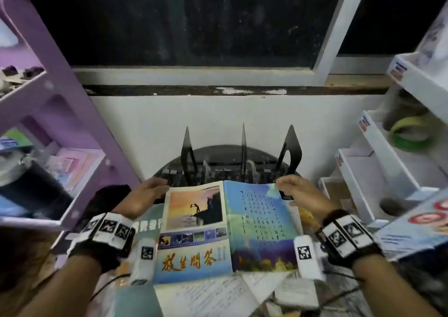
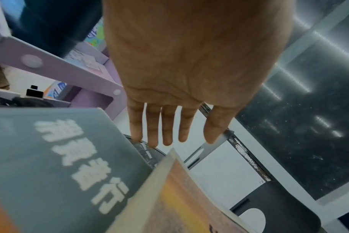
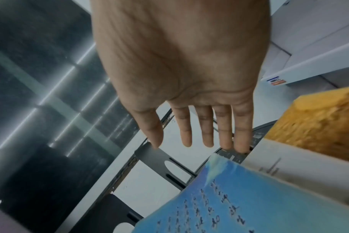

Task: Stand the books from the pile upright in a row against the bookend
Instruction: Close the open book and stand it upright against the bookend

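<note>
A blue book (image 1: pixel 228 229) lies spread open, covers up, on top of the pile; its sunset cover (image 2: pixel 179 197) and text-covered blue cover (image 3: pixel 239 197) show in the wrist views. A grey-green book (image 2: pixel 60 157) lies under it on the left, and a yellow-orange one (image 3: pixel 319 123) on the right. My left hand (image 1: pixel 161 187) is at the blue book's far left corner and my right hand (image 1: pixel 282 183) at its far right corner. Both hands have straight fingers and grip nothing. Three black bookend plates (image 1: pixel 243 147) stand upright just behind, on a round dark table (image 1: pixel 218 151).
A purple shelf unit (image 1: pixel 60 113) stands close on the left. White shelves (image 1: pixel 378 151) with tape rolls (image 1: pixel 409 132) stand on the right. A white wall and a dark window (image 1: pixel 194 20) are behind. Loose papers (image 1: pixel 213 297) and a cable lie at the front.
</note>
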`<state>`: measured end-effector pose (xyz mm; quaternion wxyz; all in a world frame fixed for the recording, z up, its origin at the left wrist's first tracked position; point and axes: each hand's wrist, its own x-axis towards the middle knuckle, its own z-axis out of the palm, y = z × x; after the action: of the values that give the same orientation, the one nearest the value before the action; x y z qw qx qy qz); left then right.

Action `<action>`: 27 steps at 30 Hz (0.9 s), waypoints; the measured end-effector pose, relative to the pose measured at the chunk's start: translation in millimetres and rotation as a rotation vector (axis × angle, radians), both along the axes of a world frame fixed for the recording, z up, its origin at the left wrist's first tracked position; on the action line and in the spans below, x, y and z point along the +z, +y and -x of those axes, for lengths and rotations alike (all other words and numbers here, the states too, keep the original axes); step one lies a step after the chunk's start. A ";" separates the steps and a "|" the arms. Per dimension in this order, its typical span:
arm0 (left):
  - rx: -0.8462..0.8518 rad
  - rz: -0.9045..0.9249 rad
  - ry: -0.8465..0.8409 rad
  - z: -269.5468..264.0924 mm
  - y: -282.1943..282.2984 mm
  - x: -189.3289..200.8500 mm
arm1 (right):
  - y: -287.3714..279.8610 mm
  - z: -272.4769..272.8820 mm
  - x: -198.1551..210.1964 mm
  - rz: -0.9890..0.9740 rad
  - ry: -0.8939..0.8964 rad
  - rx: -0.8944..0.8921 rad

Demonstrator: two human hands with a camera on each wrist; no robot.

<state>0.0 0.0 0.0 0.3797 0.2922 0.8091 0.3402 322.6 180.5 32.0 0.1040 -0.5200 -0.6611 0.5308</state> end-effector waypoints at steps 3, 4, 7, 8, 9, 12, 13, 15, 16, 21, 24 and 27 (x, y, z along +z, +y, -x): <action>-0.023 0.044 -0.051 -7.0 19.0 -0.2 | 13.5 16.7 -14.1 -0.052 -0.100 0.070; -0.056 0.080 -0.031 -7.4 24.3 -1.0 | 16.7 20.9 -19.3 -0.063 -0.120 0.078; -0.173 0.174 0.090 -9.1 33.8 -4.7 | 23.5 27.7 -34.2 -0.072 -0.167 0.111; -0.219 0.211 0.142 -6.5 36.0 -9.8 | 24.6 28.6 -37.1 -0.058 -0.160 0.111; -0.262 0.233 0.188 -8.3 37.1 -9.6 | 26.2 29.7 -39.1 -0.040 -0.144 0.107; -0.282 0.208 0.241 -6.0 40.7 -14.5 | 29.7 29.5 -43.4 -0.030 -0.090 0.061; -0.268 0.198 0.251 -5.8 40.0 -14.4 | 29.1 28.7 -42.8 -0.045 -0.085 0.055; -0.255 0.186 0.278 -2.4 40.5 -14.5 | 28.5 29.4 -40.0 -0.112 -0.107 0.078; -0.263 0.175 0.300 -0.2 41.2 -15.6 | 28.8 30.4 -39.0 -0.163 -0.124 0.100; -0.213 0.057 0.497 -10.5 37.3 -5.2 | 31.3 30.4 -34.1 -0.306 -0.162 0.130; -0.147 -0.046 0.539 -14.5 30.5 4.2 | 25.9 24.5 -23.9 -0.310 -0.128 0.121; -0.090 -0.163 0.567 -24.1 19.7 16.7 | 14.3 16.3 -8.4 -0.346 -0.066 0.089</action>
<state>24.1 19.7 16.7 0.1287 0.4405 0.8393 0.2916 306.3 194.8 23.6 0.1465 -0.4818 -0.7681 0.3956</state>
